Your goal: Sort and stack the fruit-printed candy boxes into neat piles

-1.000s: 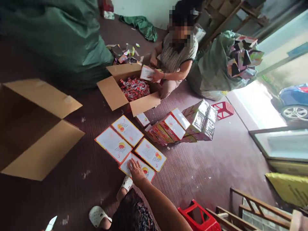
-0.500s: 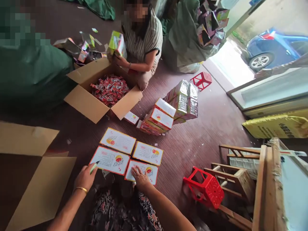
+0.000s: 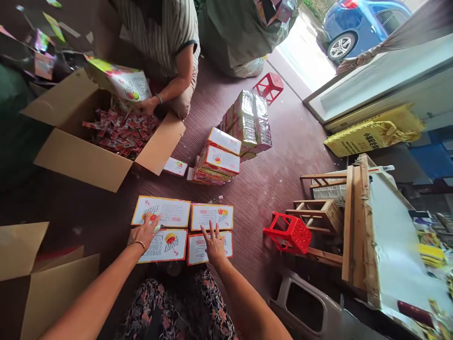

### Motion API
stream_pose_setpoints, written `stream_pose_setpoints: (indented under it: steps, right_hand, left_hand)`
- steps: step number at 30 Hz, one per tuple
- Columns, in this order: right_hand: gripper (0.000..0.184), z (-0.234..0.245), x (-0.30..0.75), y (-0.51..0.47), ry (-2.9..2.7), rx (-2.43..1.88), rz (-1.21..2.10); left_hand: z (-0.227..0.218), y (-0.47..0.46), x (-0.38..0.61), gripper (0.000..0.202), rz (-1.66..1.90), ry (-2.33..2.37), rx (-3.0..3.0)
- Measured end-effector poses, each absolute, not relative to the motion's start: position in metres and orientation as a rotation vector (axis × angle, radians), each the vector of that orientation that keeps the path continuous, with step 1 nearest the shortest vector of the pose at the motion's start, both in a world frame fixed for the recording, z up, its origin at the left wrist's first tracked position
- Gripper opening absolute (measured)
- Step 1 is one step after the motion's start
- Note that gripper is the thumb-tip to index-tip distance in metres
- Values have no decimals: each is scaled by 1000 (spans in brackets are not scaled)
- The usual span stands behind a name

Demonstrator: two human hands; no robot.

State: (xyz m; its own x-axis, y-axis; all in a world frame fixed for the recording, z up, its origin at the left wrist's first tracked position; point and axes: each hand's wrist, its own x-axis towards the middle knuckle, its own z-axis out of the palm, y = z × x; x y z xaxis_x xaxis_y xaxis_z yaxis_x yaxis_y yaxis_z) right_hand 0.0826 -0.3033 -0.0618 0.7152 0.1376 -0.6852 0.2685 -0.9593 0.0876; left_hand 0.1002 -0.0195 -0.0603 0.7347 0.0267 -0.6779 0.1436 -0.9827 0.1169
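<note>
Several flat white boxes with red and orange edges lie side by side on the dark floor in front of me. My right hand (image 3: 213,243) lies flat with spread fingers on the near right box (image 3: 226,243). My left hand (image 3: 145,233), with a gold bracelet, rests on the near left box (image 3: 170,245) and reaches the far left box (image 3: 170,211). Its fingers close round a small pale thing I cannot make out. The far right box (image 3: 212,216) lies untouched.
Another person sits opposite, holding a green and white packet (image 3: 122,82) over an open carton (image 3: 78,156) full of small red sachets. A stack of boxes (image 3: 233,146) stands mid-floor. A red stool (image 3: 288,233), wooden frames (image 3: 354,208) and an empty carton (image 3: 42,278) flank me.
My view has tilted down and closer. My left hand came in from the lower left onto the left boxes. My right hand stayed on the near right box. The other person lowered a packet over the carton.
</note>
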Motion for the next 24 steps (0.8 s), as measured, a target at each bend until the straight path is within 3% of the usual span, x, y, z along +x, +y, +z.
stream_pose_setpoints:
  steps: [6, 24]
  right_hand:
    - [110, -76, 128, -298, 209, 2705, -1196]
    - [91, -81, 190, -312, 387, 2751, -1154]
  left_hand:
    - [-66, -19, 109, 58, -1177, 93, 2802]
    - [-72, -28, 115, 53, -1290, 364, 2773]
